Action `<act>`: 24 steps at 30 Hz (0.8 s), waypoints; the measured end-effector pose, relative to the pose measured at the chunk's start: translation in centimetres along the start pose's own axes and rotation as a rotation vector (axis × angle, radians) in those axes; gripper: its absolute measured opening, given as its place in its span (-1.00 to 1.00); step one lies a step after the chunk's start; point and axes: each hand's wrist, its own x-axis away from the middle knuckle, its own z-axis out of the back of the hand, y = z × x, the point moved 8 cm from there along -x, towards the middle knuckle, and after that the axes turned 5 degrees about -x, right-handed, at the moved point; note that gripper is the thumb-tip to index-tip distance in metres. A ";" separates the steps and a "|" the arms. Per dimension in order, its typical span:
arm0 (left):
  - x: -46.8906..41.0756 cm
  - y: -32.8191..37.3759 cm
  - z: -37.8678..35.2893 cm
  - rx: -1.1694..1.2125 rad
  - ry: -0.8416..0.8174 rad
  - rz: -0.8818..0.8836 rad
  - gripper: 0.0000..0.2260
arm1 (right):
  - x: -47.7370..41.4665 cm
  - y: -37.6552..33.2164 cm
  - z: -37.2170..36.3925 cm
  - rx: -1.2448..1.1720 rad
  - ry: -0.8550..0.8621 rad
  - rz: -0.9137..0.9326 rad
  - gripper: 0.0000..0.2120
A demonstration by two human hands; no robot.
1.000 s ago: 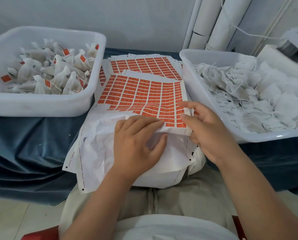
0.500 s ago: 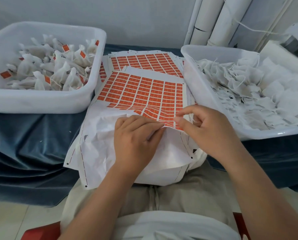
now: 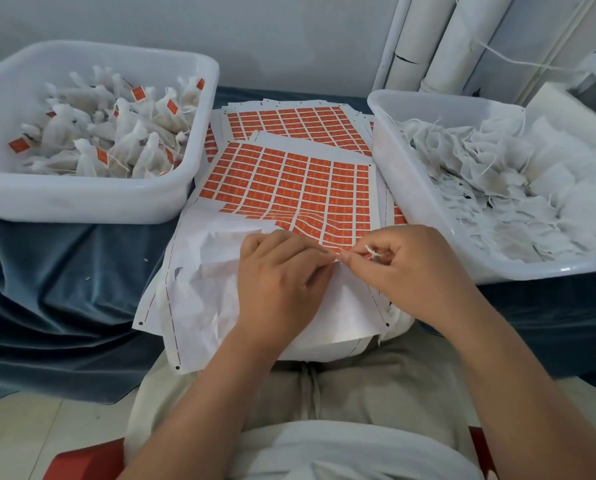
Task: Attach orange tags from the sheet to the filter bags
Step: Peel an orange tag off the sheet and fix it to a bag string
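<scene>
Hands, two, bare, meeting at the near edge of the tag sheet over the person's lap. Left hand [image 3: 277, 282]: palm down on white backing paper [image 3: 199, 289], fingers curled, thumb and forefinger pinched at the sheet's lower right corner, where a small curl of paper shows at the fingertips. Right hand [image 3: 407, 268]: fingers drawn in, thumb and forefinger pinching a small white string end [image 3: 371, 251] with a scrap of orange beside it (too small to tell whether this is a tag already peeled). The two pinches touch, or nearly so.

Tag sheet [image 3: 289, 188]: topmost of a loose stack, orange tags in a grid, lower left rows already stripped to bare white, near edge rippled just ahead of the hands. Lies between the two tubs on dark blue cloth [image 3: 47, 289], its near part hanging over the lap. Further sheet [image 3: 289, 121] of orange tags beneath and behind it, partly covered.

Left tub [image 3: 82, 199]: white plastic, on the cloth, holding filter bags [image 3: 123, 143] filled and gathered at the neck, several with orange tags on strings.

Right tub [image 3: 424, 209]: white plastic, just beside the sheets, holding a heap of flat empty filter bags [image 3: 497, 188] with white strings, no orange among them.

White pipes [image 3: 428, 39], upright against the pale wall behind the right tub.
</scene>
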 end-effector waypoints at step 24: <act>0.4 0.0 -0.6 -0.049 -0.025 -0.003 -0.81 | 0.0 0.7 -1.1 0.076 -0.008 -0.073 -0.80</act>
